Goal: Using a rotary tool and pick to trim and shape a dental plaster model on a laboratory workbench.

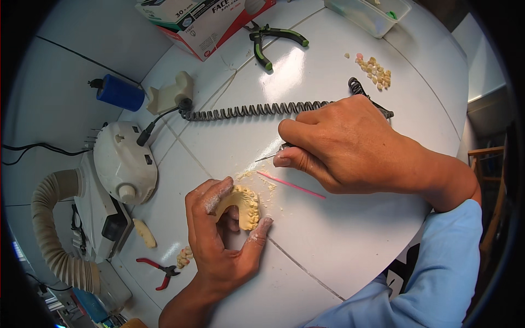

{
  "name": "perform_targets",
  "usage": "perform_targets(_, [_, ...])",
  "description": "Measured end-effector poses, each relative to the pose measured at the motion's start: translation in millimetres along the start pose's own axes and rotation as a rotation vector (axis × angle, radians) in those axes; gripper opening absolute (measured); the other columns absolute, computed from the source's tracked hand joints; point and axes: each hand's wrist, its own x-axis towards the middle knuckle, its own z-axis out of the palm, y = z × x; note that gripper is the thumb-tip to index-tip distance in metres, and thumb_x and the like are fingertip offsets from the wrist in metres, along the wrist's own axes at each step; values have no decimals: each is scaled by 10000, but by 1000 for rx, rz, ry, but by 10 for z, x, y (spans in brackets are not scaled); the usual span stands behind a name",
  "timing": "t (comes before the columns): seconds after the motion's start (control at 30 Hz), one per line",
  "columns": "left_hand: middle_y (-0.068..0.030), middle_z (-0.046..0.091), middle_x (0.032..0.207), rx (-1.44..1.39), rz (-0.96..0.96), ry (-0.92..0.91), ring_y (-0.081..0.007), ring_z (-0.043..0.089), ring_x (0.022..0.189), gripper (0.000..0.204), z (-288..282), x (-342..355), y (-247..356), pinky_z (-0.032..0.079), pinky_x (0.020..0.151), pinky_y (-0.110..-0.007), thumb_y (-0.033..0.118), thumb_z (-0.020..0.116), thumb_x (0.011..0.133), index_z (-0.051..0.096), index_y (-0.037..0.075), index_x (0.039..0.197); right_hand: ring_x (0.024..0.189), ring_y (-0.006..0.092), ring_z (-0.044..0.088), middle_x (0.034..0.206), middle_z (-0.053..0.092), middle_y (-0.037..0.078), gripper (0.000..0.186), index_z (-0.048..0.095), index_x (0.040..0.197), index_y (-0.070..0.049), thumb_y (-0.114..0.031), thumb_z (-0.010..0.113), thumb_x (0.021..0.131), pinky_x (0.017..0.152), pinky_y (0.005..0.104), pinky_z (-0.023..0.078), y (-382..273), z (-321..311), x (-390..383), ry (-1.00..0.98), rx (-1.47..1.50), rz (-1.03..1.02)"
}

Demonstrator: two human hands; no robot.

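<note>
My left hand (221, 249), its fingertips dusted white, grips a cream-yellow dental cast (250, 209). The cast is horseshoe-shaped, with a row of teeth along its outer side. Up and to the right of it, my right hand (350, 147) is closed around a rotary handpiece (284, 146), most of which the fingers hide. Its thin metal tip points left and stays apart from the cast. Under the tip, a slim pink stick (295, 185) lies on the white tiled table (328, 235). Pale crumbs (244, 174) are scattered between the cast and the stick.
A coiled black cord (251, 112) runs from the white control unit (124, 162) toward my right hand. Green-handled pliers (270, 39) lie beside a mask box (210, 27). Loose false teeth (374, 72) sit far right. Red-handled cutters (161, 271) and a ribbed hose (52, 229) are at left.
</note>
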Motion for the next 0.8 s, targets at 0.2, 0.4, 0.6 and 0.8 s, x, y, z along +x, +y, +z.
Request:
perform_targets(0.2, [-194, 443, 1416, 81, 53, -9, -210, 599, 1160, 781, 5, 31, 10, 567, 904, -326, -12, 784, 852, 469, -83, 1564, 626, 380, 734, 695, 721, 159, 443, 739, 947, -52, -455, 638, 1103, 577, 500, 569, -2, -4, -12, -25, 10, 2])
perform_targets(0.4, [-225, 496, 1366, 213, 105, -12, -269, 617, 1165, 770, 11, 43, 29, 590, 878, -343, 33, 785, 831, 507, -96, 1538, 629, 387, 734, 692, 719, 171, 456, 742, 922, -50, -455, 638, 1104, 588, 508, 573, -5, 36, -7, 2, -2, -1])
perform_targets(0.6, [-242, 521, 1362, 331, 223, 60, -302, 636, 1171, 745, 12, 30, -2, 607, 902, -372, 20, 781, 832, 524, -89, 1523, 647, 413, 734, 697, 721, 195, 490, 757, 894, -32, -456, 631, 1105, 612, 523, 579, -22, 48, 3, 31, -6, -3])
perform_targets(0.8, [-232, 531, 1427, 245, 187, 80, -282, 657, 1199, 815, 71, -3, -52, 600, 961, -371, -11, 802, 865, 413, -58, 1579, 662, 438, 737, 676, 715, 209, 521, 768, 877, -21, -455, 612, 1118, 654, 542, 594, 38, 77, 25, 104, -10, -21])
